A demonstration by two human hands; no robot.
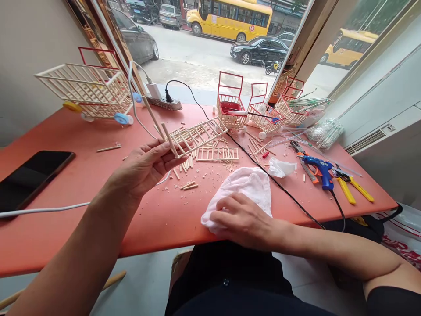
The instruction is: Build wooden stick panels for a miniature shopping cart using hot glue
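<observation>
My left hand (148, 164) pinches the near end of a wooden stick frame (200, 136), a ladder-like piece with two sticks rising at that end. It is held above loose short sticks (189, 186) and crumbs on the table. My right hand (241, 219) rests with bent fingers on a white cloth (255, 184) near the table's front edge, pressing or gripping it. Beyond the held frame a second ladder-like stick panel (217, 154) lies flat.
Stick carts (88, 87) stand back left and back right on the red table (158, 228). A phone (33, 177) lies left. At right are a blue glue gun (320, 169), yellow-handled pliers (355, 186) and a plastic scrap (282, 167). A black cable (279, 184) crosses the table.
</observation>
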